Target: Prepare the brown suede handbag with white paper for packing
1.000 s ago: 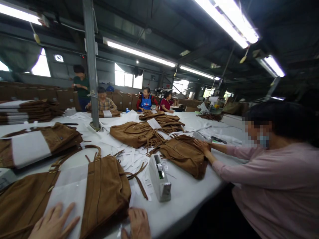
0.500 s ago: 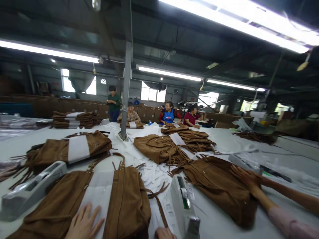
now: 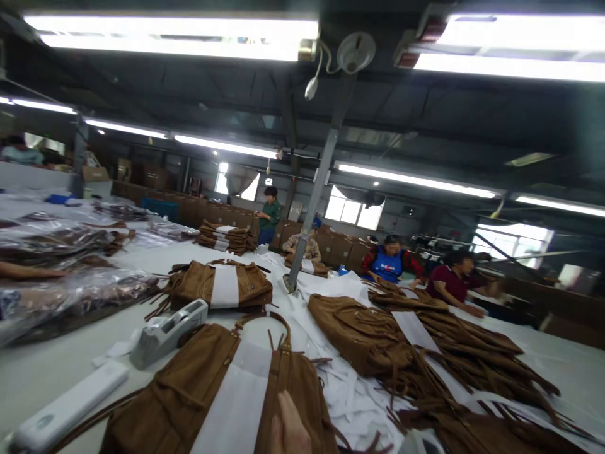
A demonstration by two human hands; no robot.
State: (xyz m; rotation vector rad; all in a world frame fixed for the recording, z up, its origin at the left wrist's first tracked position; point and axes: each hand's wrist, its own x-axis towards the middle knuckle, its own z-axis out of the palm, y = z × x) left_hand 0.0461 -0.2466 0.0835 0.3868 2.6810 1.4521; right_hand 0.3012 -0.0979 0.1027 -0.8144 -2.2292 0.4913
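Observation:
My right hand (image 3: 290,427) is at the bottom edge, over the brown fabric handbag (image 3: 189,384), just right of the white paper band (image 3: 239,394) wrapped round it. Its fingers are stretched out and close together, and nothing shows in them; the rest of the hand is cut off. The bag lies flat, with its looped handle (image 3: 265,317) at the far side. My left hand is out of the frame.
A grey tape dispenser (image 3: 170,331) and a long white device (image 3: 70,407) stand left. More banded bags (image 3: 224,284) and a bag pile (image 3: 411,343) lie beyond. A metal post (image 3: 312,211) rises mid-table. Plastic-wrapped goods (image 3: 108,290) lie left. Several co-workers are across the table.
The view has swung left, so the bags sit further right in it. My left hand, earlier spread on the paper band, has left the frame. My right hand now shows over the bag.

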